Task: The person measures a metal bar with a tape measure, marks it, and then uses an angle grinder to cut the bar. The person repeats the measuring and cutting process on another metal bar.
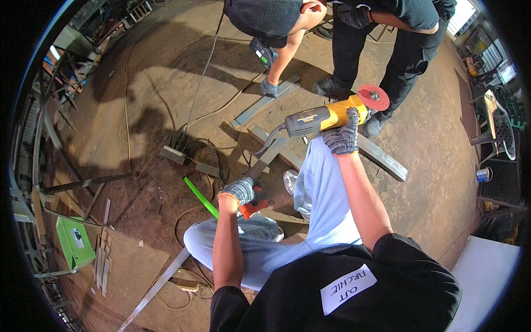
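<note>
My right hand [344, 134], in a grey knit glove, is closed around the yellow front body of an angle grinder [321, 118]. The grinder lies across above my raised knee. Its red disc [374, 97] points away to the right, and a grey cord leaves its rear end. My left hand [239, 191], gloved the same way, is curled at an orange-red and dark tool [253, 207] beside my lower leg. Most of that tool is hidden by the hand and leg. A flat metal bar [269, 157] runs along the floor just beyond my left hand.
A co-worker bends over a metal bar [265, 102], holding a dark cordless tool [262, 53]; another person stands beside. Square steel tube [381, 158] lies right of my knee. Cords, a bright green strip [201, 197], a green box [75, 243] and a plastic chair [500, 130] surround me.
</note>
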The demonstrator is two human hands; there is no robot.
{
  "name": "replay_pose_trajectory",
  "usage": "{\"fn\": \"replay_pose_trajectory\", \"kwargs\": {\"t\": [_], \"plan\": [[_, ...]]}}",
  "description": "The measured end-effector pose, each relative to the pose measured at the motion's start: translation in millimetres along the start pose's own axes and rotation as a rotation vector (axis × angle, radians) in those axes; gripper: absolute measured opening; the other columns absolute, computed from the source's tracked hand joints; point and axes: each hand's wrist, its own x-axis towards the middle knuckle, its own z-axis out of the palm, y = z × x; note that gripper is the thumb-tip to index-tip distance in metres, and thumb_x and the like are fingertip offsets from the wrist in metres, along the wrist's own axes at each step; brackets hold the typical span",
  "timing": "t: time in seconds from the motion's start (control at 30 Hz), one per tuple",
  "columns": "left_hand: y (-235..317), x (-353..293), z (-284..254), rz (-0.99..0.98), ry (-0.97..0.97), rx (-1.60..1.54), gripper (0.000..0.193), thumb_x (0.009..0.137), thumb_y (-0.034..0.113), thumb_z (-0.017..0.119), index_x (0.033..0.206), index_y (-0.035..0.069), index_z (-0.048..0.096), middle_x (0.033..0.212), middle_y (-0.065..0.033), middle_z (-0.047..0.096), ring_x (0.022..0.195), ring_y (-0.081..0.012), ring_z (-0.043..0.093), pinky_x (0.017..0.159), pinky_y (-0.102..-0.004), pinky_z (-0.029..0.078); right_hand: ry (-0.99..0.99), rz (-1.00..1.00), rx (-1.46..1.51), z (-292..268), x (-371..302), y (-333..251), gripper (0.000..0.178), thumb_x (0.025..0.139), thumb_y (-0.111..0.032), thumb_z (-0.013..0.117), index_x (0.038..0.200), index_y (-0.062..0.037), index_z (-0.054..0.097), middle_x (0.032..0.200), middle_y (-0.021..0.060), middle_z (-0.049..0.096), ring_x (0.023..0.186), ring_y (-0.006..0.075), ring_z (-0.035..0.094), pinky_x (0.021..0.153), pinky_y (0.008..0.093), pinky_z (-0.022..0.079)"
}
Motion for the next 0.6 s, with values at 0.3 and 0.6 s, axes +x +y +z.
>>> {"fn": "replay_pose_trajectory", "kwargs": {"t": [0.3, 0.6], "plan": [[-8.2, 8.1, 4.4, -0.023, -0.021, 0.081, 0.038, 0.068, 0.035, 0.069, 0.093, 0.007, 0.064, 0.082, -0.0157, 0.065, 0.073, -0.0262, 0.064, 0.061, -0.0362, 0.048, -0.027, 0.024, 0.004, 3.3, -3.1, -0.1, 0.056, 0.068, -0.033, 0.073, 0.112, -0.0112, 0.046, 0.102, 0.0083, 0.057, 0.096, 0.0274, 0.055, 0.09, 0.0452, 0.044], [13.5, -6.2, -11.5, -0.035, -0.065, -0.01, 0.04, 0.069, 0.038, 0.067, 0.094, 0.007, 0.064, 0.085, -0.0162, 0.064, 0.075, -0.0279, 0.064, 0.064, -0.0373, 0.048, -0.053, 0.051, -0.017, 1.7, -3.5, -1.7, 0.054, 0.07, -0.035, 0.071, 0.112, -0.0122, 0.047, 0.103, 0.0076, 0.056, 0.096, 0.0261, 0.055, 0.089, 0.0441, 0.044]]}}
